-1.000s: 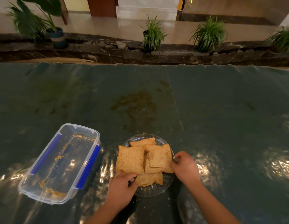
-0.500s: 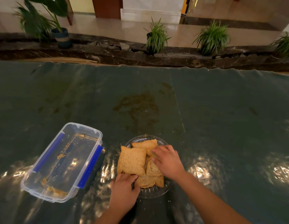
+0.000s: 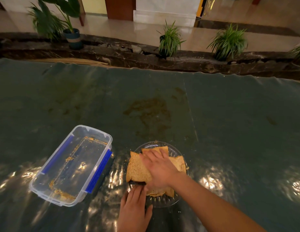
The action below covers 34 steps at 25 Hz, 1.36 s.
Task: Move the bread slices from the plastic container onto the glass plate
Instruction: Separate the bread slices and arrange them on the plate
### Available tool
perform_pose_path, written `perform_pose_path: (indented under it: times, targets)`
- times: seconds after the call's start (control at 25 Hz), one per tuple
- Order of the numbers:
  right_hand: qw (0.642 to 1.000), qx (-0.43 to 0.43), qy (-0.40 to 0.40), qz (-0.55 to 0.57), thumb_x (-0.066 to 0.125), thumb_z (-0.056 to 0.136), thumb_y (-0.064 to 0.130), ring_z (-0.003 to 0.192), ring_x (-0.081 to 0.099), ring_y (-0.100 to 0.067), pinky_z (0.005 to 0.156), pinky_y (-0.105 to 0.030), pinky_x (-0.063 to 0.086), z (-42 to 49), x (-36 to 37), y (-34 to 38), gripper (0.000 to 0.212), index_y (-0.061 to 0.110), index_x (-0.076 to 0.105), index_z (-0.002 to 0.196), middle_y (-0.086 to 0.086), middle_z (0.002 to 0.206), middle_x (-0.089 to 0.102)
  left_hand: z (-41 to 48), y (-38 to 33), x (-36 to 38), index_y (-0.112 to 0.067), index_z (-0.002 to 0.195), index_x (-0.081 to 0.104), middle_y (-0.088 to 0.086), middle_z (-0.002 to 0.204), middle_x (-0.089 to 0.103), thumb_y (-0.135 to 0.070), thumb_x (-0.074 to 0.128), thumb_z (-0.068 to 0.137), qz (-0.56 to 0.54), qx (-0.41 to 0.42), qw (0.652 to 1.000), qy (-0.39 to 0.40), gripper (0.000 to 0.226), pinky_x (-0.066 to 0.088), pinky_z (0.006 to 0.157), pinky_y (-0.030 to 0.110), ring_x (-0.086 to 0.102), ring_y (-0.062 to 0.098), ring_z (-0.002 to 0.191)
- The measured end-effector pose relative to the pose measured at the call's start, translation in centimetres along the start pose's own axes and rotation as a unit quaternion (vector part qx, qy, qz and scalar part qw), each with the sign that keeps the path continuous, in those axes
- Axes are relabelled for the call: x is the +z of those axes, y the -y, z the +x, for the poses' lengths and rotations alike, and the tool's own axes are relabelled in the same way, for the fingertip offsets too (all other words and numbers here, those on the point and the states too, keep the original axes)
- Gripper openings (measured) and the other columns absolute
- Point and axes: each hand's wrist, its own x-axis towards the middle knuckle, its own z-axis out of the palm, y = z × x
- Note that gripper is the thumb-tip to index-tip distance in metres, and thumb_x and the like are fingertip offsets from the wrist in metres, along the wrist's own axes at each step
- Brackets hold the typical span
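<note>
Several brown bread slices point(image 3: 137, 169) lie overlapping on the round glass plate point(image 3: 162, 202) near the table's front edge. My right hand point(image 3: 161, 168) rests flat on top of the slices with its fingers spread and pointing left. My left hand point(image 3: 134, 210) is at the plate's near-left rim, fingers curled on the edge. The clear plastic container point(image 3: 92, 129) with blue side clips stands to the left of the plate. It holds only crumbs.
A dark green sheet point(image 3: 229, 131) covers the table, with a brownish stain point(image 3: 149, 114) beyond the plate. Past the far edge runs a dark stone ledge with potted plants point(image 3: 169, 41).
My right hand has moved from the plate's right rim leftwards onto the slices and now lies flat across them. My left hand has stayed at the near rim.
</note>
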Motion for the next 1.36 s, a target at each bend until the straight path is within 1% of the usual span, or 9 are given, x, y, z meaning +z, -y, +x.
perform_pose_path:
  times: [0.16,0.28,0.36,0.44,0.52,0.64,0.76,0.92,1.36]
  targets:
    - [0.998,-0.059,-0.012,0.001,0.075,0.068,0.050,0.143,0.021,-0.027,0.119,-0.056,0.006,0.2,-0.1,-1.2,0.108,0.020,0.013,0.151,-0.006,0.156,0.027,0.1,0.1,-0.1,-0.017,0.117,0.071,-0.002,0.111,0.072,-0.045,0.089,0.046,-0.001,0.000,1.000,-0.008,0.078,0.059,0.081,0.044,0.069,0.018,0.103]
    - [0.997,-0.070,0.003,0.045,0.073,0.067,0.056,0.144,0.016,-0.023,0.118,-0.053,0.004,0.1,0.4,-1.7,0.108,0.025,0.011,0.151,-0.004,0.158,0.024,0.0,0.2,-0.2,-0.018,0.118,0.070,-0.003,0.112,0.072,-0.046,0.087,0.048,0.009,0.000,1.000,-0.002,0.077,0.058,0.083,0.045,0.069,0.018,0.104]
    - [0.993,-0.027,0.001,0.113,0.063,0.072,0.063,0.146,0.014,-0.022,0.119,-0.050,0.007,0.5,0.1,-2.0,0.101,0.027,0.013,0.152,-0.001,0.160,0.023,0.0,0.2,-0.2,-0.018,0.118,0.070,-0.004,0.112,0.071,-0.048,0.085,0.050,0.014,-0.003,1.000,0.001,0.075,0.058,0.084,0.046,0.068,0.018,0.104]
    - [0.989,0.032,-0.034,0.144,0.053,0.086,0.048,0.144,0.020,-0.025,0.118,-0.049,0.017,1.5,-0.7,-2.6,0.074,0.025,0.025,0.151,0.001,0.158,0.031,0.1,0.1,-0.3,-0.019,0.116,0.071,-0.005,0.110,0.072,-0.049,0.083,0.052,0.019,-0.008,1.000,0.005,0.072,0.059,0.083,0.046,0.069,0.018,0.103]
    - [0.994,0.056,-0.040,0.079,0.051,0.094,0.026,0.138,0.031,-0.026,0.112,-0.048,0.029,2.7,-1.4,-3.4,0.053,0.022,0.039,0.145,0.001,0.151,0.042,0.3,0.0,-0.4,-0.020,0.116,0.070,-0.005,0.108,0.072,-0.051,0.082,0.053,0.019,-0.011,1.000,0.009,0.071,0.060,0.080,0.045,0.069,0.017,0.101]
    - [0.996,0.092,0.013,-0.003,0.061,0.089,0.013,0.124,0.043,-0.029,0.101,-0.047,0.039,3.7,-2.0,-4.2,0.045,0.021,0.052,0.132,-0.003,0.133,0.052,0.2,0.2,-0.6,-0.024,0.117,0.070,-0.008,0.109,0.071,-0.054,0.077,0.054,0.026,0.008,1.000,0.013,0.071,0.061,0.078,0.041,0.069,0.015,0.101]
    - [0.991,0.136,-0.004,0.004,0.060,0.084,0.017,0.115,0.047,-0.028,0.095,-0.045,0.041,4.0,-2.2,-4.9,0.032,0.021,0.062,0.116,-0.004,0.118,0.056,0.3,0.3,-0.6,-0.025,0.115,0.071,-0.008,0.110,0.071,-0.057,0.073,0.055,0.043,0.017,0.999,0.014,0.068,0.061,0.078,0.042,0.069,0.015,0.101]
    - [0.985,0.171,-0.032,0.003,0.058,0.086,0.022,0.108,0.049,-0.026,0.093,-0.042,0.039,3.7,-1.3,-5.7,0.022,0.023,0.064,0.107,-0.003,0.109,0.058,0.4,0.0,-0.5,-0.022,0.115,0.071,-0.006,0.110,0.071,-0.057,0.071,0.056,0.062,0.015,0.998,0.014,0.069,0.060,0.079,0.044,0.069,0.018,0.102]
    - [0.959,0.222,-0.130,0.119,0.057,0.090,0.029,0.107,0.051,-0.023,0.088,-0.038,0.045,2.8,-0.5,-6.8,0.018,0.024,0.065,0.105,0.000,0.107,0.060,0.4,-0.2,-0.7,-0.022,0.120,0.069,-0.005,0.114,0.070,-0.056,0.069,0.058,0.060,0.014,0.998,0.031,0.070,0.059,0.082,0.046,0.067,0.018,0.107]
